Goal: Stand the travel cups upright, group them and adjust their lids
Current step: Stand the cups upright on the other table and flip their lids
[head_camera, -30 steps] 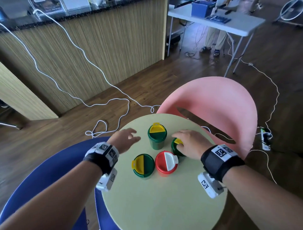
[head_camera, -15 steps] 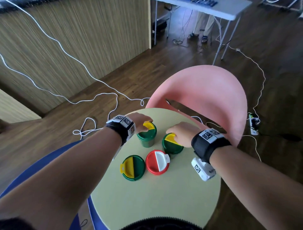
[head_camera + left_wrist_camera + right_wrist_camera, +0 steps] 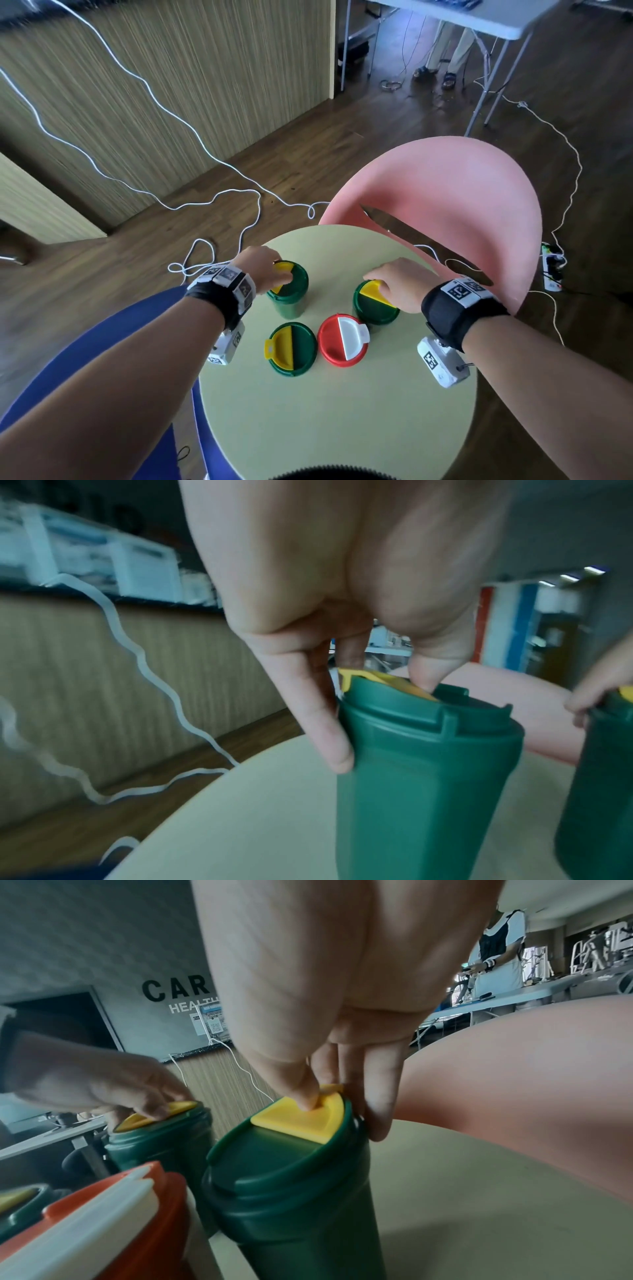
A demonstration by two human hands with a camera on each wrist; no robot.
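4 travel cups upright on the round pale green counter (image 3: 342, 428). Far left green cup (image 3: 289, 298) under the left hand (image 3: 260, 270): thumb on the yellow flap (image 3: 387, 680), one finger down the side of the cup, other fingers over the far rim, so gripping the top of this cup. Flap slightly raised at the far edge, not flat. Far right green cup (image 3: 375, 308) under the right hand (image 3: 400, 284): thumb pressing on its yellow flap (image 3: 304, 1121), fingers curled around the rim behind it, gripping the lid. Near left green cup (image 3: 293, 349) with yellow half lid, tab toward the left, untouched. Red cup (image 3: 342, 342) with white flap just beside it, very near the far right green cup; touching or not, cannot tell. Pink chair (image 3: 445, 212) behind the counter, blue seat (image 3: 102, 335) at the left, white cable (image 3: 205, 205) on the wooden floor.
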